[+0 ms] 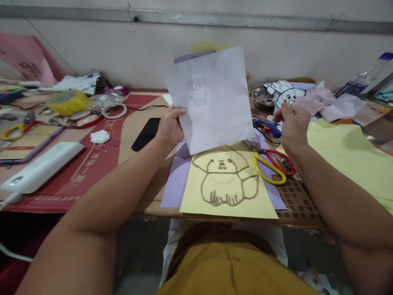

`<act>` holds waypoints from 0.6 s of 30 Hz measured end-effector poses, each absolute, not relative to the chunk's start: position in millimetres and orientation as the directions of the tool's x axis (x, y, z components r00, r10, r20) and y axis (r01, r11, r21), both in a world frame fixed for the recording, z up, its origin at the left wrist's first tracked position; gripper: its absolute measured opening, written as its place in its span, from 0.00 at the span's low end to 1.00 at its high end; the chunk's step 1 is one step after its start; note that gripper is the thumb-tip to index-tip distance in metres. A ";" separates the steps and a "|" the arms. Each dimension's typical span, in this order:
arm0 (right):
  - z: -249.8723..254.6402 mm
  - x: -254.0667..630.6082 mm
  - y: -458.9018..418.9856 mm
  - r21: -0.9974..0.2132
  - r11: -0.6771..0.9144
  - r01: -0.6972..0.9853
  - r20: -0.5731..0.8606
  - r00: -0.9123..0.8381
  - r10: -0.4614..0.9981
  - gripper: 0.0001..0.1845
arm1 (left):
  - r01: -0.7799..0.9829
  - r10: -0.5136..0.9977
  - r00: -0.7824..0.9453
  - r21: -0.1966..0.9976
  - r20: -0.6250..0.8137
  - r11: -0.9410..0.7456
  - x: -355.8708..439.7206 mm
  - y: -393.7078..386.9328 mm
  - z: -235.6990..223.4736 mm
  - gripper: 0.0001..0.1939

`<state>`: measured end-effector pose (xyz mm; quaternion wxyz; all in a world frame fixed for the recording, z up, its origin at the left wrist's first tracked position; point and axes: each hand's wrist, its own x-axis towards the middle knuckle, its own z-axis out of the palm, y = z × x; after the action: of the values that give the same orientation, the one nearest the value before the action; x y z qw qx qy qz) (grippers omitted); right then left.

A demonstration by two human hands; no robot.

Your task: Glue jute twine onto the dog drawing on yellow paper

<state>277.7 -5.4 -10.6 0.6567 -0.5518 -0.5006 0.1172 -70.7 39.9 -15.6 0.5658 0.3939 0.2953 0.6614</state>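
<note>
My left hand [172,124] pinches the left edge of a white paper sheet [219,106], raised and tilted above the table. It bears a small line drawing of a flower. My right hand [293,125] is closed, its fingertips at the lower edge of a white paper dog cutout [288,95] with black outlines. Below the sheet lies yellow paper [192,200] with a brown-line dog drawing, partly covered by the raised sheet. Lavender paper [172,190] is under it. Scissors [270,180] with red and yellow handles rest beside the drawing, near my right wrist.
At left are a black phone [145,134], a white power strip-like block [43,166], yellow tape [69,101] and a white tape ring [114,110]. At right are a metal bowl [260,95], a blue-handled tool [268,128], yellow sheets [340,151] and a bottle [365,78].
</note>
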 end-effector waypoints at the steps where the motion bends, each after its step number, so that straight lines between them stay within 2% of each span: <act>1: -8.3 277.3 -8.2 -0.833 0.353 0.427 0.536 0.463 0.706 0.28 | -0.515 0.981 -0.049 0.837 0.189 -0.187 -71.6 41.3 -15.7 0.39; 5: -5.4 277.3 -13.7 -0.774 0.366 0.518 0.602 0.419 0.680 0.35 | -0.504 0.978 -0.062 0.840 0.198 -0.202 -74.0 43.8 -15.0 0.37; 8: -8.4 281.9 -9.4 -0.745 0.383 0.546 0.634 0.400 0.662 0.35 | -0.493 0.974 -0.066 0.842 0.215 -0.219 -75.0 44.6 -14.6 0.36; 13: -12.1 291.4 -0.3 -0.597 0.198 0.778 0.716 0.405 0.568 0.22 | -0.470 0.970 -0.060 0.851 0.235 -0.235 -77.0 46.0 -14.6 0.33; 18: -15.0 289.5 -0.2 -0.540 0.135 0.831 0.701 0.355 0.618 0.09 | -0.502 0.972 -0.068 0.834 0.225 -0.228 -77.3 46.0 -13.4 0.33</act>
<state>289.5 -0.2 -15.0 0.5063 -0.6490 -0.5580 -0.1050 -77.3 46.0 -13.4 0.5496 0.4052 0.2896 0.6707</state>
